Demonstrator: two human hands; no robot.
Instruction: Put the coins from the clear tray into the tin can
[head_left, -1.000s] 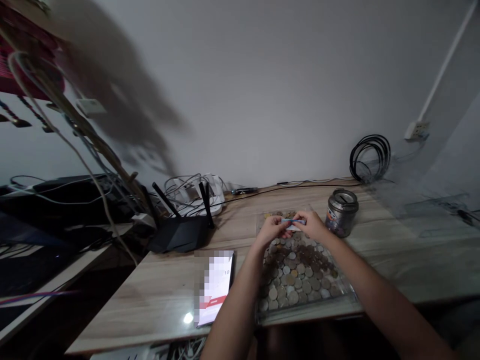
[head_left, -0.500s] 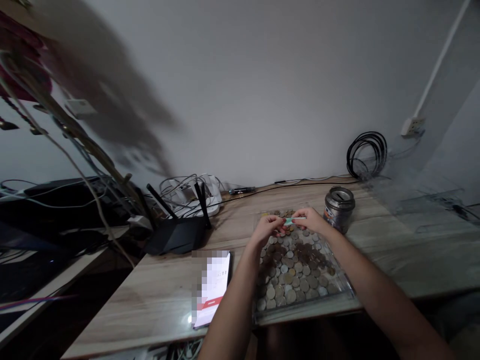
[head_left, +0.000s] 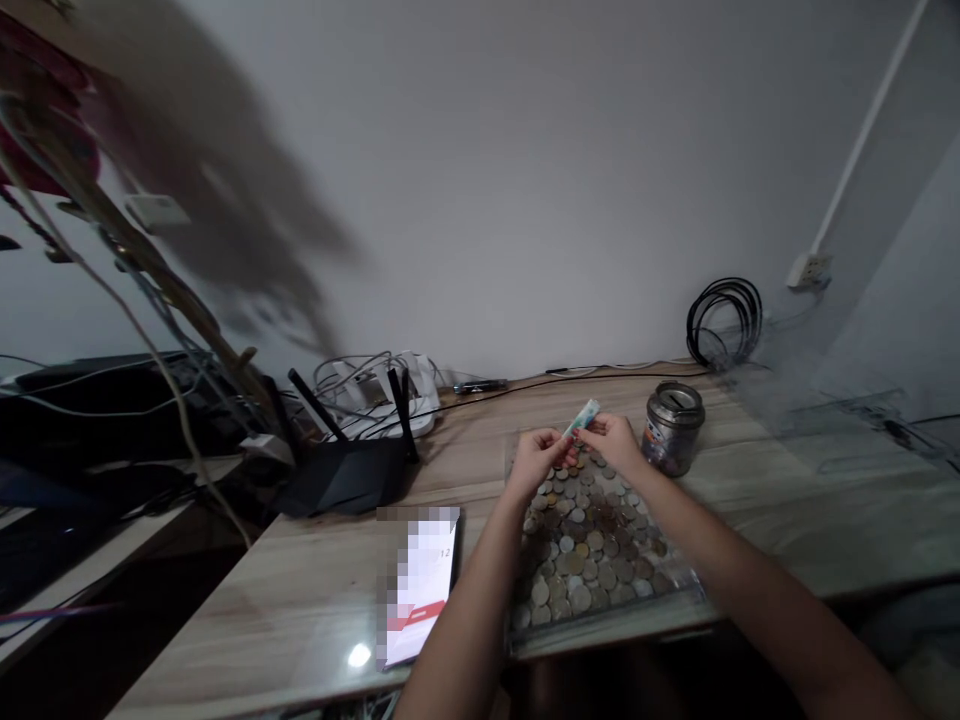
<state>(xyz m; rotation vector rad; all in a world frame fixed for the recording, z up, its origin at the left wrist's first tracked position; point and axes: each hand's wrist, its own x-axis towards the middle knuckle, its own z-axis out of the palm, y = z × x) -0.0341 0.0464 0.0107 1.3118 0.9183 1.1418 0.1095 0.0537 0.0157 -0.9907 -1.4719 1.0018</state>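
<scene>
Counter [head_left: 750, 500] of pale wood runs wide under me, its far edge against the wall. Near its front edge lies a clear tray [head_left: 517, 610], its floor covered with coins [head_left: 589, 545], and my forearms reach over it toward the tray's far edge. Left of the tray a phone [head_left: 421, 585] lies flat with its screen lit; beyond that stands a black router [head_left: 345, 470], and off the tray's far right corner stands a small tin can [head_left: 673, 428].

My left hand [head_left: 536, 462] and right hand [head_left: 619, 442] meet above the tray's far edge, both pinched narrow on a small folded banknote [head_left: 582, 418]. The banknote stands between my fingertips, its long axis tilted up and away toward the far right. My right hand sits nearer its raised end and nearer the can; my left grips the lower end.
</scene>
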